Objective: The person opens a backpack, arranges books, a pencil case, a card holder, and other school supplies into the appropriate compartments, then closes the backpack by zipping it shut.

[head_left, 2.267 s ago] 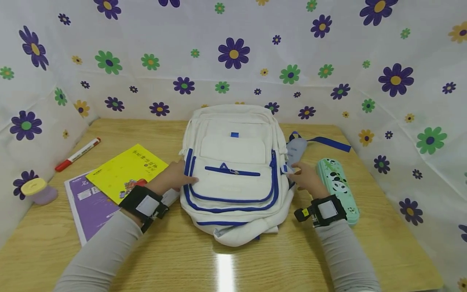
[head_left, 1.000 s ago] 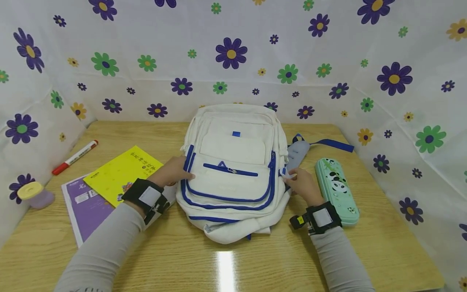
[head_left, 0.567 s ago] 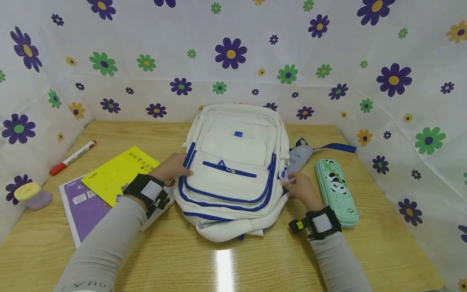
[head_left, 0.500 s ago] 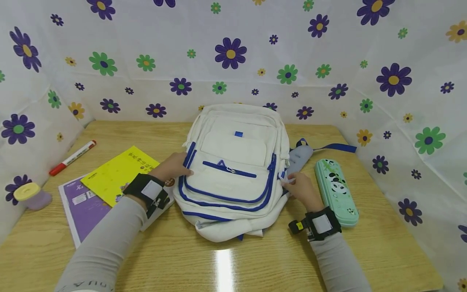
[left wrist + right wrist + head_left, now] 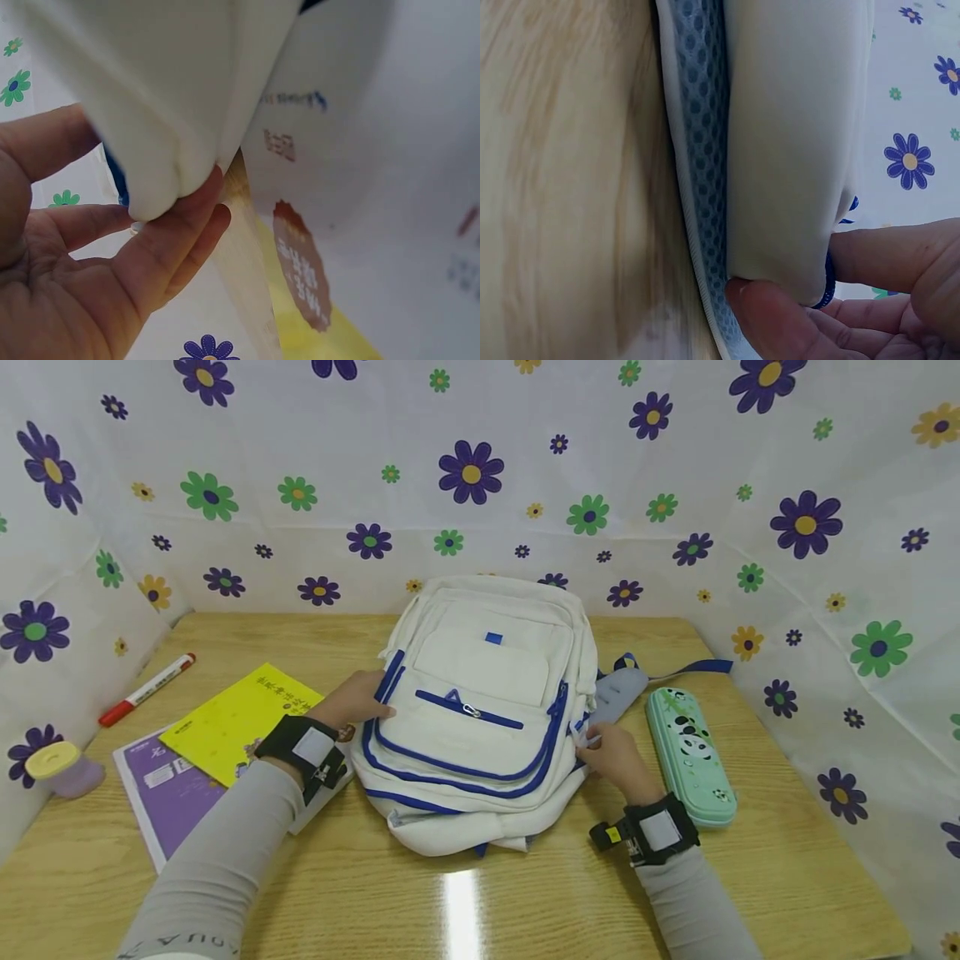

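A white backpack (image 5: 480, 672) with blue zips lies front side up in the middle of the wooden table. My left hand (image 5: 356, 700) grips its left side; in the left wrist view, the thumb and fingers (image 5: 169, 255) are around a fold of white fabric (image 5: 172, 90). On the other side, my right hand (image 5: 617, 758) pinches the bag's right edge near a small pale tab. The right wrist view has that white side panel (image 5: 787, 142) between thumb and fingers, beside the blue-grey mesh (image 5: 697, 112). The backpack's underside is hidden.
A yellow booklet (image 5: 236, 722) overlaps a purple one (image 5: 168, 793) at left, with a white printed cover (image 5: 360, 187) by my left hand. A red-capped marker (image 5: 146, 690) and lidded tub (image 5: 66, 770) stand farther left. Right are a panda pencil case (image 5: 692, 756) and strap (image 5: 618, 692).
The backpack has turned slightly, its lower end swinging left and its top shifting a little right. Both hands stay at its sides; the right one has moved slightly nearer me.
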Demonstrator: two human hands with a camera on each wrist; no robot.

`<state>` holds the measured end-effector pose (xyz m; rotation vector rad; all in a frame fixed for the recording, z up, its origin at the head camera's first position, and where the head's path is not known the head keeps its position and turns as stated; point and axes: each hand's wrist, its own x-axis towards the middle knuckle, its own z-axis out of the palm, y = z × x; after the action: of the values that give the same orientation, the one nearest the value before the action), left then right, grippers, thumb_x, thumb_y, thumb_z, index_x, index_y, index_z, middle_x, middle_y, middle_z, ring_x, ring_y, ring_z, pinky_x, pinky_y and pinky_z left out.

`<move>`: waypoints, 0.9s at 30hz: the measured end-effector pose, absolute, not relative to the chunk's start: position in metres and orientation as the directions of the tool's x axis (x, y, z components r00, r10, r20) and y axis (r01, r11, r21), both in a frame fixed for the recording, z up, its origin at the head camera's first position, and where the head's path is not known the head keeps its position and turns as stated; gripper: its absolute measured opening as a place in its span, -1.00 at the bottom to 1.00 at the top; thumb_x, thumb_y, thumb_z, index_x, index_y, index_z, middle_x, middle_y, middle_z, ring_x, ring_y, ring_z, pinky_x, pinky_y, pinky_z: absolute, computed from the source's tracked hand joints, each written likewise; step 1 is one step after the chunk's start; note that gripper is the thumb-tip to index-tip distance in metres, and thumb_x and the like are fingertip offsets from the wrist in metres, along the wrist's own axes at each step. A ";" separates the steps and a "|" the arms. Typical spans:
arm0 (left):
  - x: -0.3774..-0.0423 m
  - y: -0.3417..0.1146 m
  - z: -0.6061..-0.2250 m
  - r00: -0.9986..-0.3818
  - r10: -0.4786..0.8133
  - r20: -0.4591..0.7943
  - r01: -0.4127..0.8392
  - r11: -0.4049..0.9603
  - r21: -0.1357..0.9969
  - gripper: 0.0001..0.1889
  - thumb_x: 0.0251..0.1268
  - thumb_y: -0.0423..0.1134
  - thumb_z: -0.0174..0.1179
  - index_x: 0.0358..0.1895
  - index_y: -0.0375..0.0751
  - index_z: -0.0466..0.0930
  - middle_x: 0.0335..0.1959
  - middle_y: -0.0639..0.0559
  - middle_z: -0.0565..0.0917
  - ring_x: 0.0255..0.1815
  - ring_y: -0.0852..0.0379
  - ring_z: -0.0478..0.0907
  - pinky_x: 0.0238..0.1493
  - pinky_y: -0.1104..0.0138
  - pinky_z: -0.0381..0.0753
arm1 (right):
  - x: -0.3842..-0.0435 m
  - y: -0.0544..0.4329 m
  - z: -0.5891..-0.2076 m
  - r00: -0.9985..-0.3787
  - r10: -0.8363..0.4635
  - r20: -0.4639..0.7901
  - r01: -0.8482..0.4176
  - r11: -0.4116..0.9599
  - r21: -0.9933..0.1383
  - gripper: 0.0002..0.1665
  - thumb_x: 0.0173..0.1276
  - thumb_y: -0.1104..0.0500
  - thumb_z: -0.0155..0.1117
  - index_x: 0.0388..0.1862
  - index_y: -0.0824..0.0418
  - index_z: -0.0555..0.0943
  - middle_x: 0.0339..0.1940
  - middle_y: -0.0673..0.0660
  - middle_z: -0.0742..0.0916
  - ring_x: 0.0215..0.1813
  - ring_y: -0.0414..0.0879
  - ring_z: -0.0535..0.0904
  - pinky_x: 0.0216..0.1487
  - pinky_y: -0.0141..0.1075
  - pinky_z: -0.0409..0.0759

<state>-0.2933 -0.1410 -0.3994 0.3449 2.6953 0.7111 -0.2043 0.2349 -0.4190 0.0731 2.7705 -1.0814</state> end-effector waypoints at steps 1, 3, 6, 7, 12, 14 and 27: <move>-0.294 -0.141 -0.400 -0.916 0.315 -0.248 0.151 0.844 0.514 -0.27 0.39 -0.32 0.23 0.52 -0.55 0.14 0.39 -0.52 0.43 0.38 -0.39 0.47 0.50 -0.13 0.36 | -0.204 0.235 -0.420 -0.985 -0.017 -0.172 0.104 0.737 -0.668 -0.70 0.41 0.34 0.27 -0.01 0.56 0.52 -0.19 0.45 0.74 -0.38 0.05 0.73 -0.39 -0.25 0.71; -0.295 -0.141 -0.401 -0.917 0.321 -0.237 0.159 0.839 0.520 -0.26 0.38 -0.34 0.23 0.52 -0.54 0.14 0.39 -0.52 0.43 0.38 -0.40 0.47 0.50 -0.14 0.37 | -0.203 0.234 -0.421 -0.984 -0.019 -0.177 0.107 0.731 -0.674 -0.70 0.41 0.35 0.27 -0.01 0.56 0.51 -0.20 0.45 0.75 -0.40 0.05 0.73 -0.40 -0.25 0.71; -0.297 -0.142 -0.402 -0.919 0.324 -0.226 0.163 0.832 0.530 -0.26 0.37 -0.35 0.23 0.52 -0.54 0.14 0.38 -0.53 0.44 0.37 -0.42 0.47 0.49 -0.15 0.37 | -0.203 0.234 -0.423 -0.984 -0.023 -0.179 0.109 0.716 -0.689 -0.70 0.39 0.37 0.27 -0.01 0.58 0.50 -0.21 0.47 0.75 -0.44 0.07 0.74 -0.43 -0.26 0.71; -0.298 -0.142 -0.403 -0.920 0.321 -0.225 0.159 0.829 0.536 -0.27 0.37 -0.36 0.22 0.53 -0.53 0.14 0.38 -0.53 0.44 0.37 -0.42 0.47 0.49 -0.16 0.36 | -0.202 0.233 -0.423 -0.984 -0.025 -0.179 0.107 0.715 -0.691 -0.70 0.39 0.37 0.27 -0.02 0.58 0.50 -0.21 0.47 0.75 -0.46 0.07 0.75 -0.44 -0.26 0.70; -0.301 -0.143 -0.406 -0.926 0.305 -0.223 0.134 0.817 0.561 -0.28 0.39 -0.37 0.21 0.53 -0.52 0.14 0.38 -0.54 0.43 0.38 -0.43 0.46 0.49 -0.18 0.36 | -0.201 0.230 -0.422 -0.983 -0.031 -0.181 0.106 0.707 -0.699 -0.71 0.37 0.40 0.28 -0.03 0.59 0.50 -0.21 0.48 0.75 -0.45 0.05 0.74 -0.43 -0.25 0.73; -0.301 -0.143 -0.407 -0.927 0.305 -0.217 0.134 0.811 0.569 -0.29 0.38 -0.38 0.21 0.52 -0.53 0.15 0.37 -0.54 0.44 0.37 -0.44 0.47 0.47 -0.18 0.38 | -0.200 0.229 -0.422 -0.982 -0.034 -0.186 0.108 0.706 -0.700 -0.71 0.36 0.40 0.28 -0.04 0.59 0.50 -0.22 0.47 0.75 -0.43 0.05 0.74 -0.40 -0.23 0.75; -0.282 -0.132 -0.407 -0.948 0.270 -0.165 0.164 0.866 0.473 -0.29 0.46 -0.33 0.09 0.56 -0.51 0.06 0.53 -0.59 0.12 0.50 -0.51 0.24 0.51 -0.24 0.27 | -0.196 0.231 -0.419 -0.986 -0.052 -0.161 0.077 0.709 -0.701 -0.73 0.36 0.37 0.33 -0.07 0.55 0.54 -0.33 0.36 0.75 -0.46 -0.02 0.71 -0.41 -0.26 0.71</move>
<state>-0.2818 -0.1317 -0.4074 0.3325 2.8127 0.6837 -0.1961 0.2308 -0.4189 0.0207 2.7458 -1.1376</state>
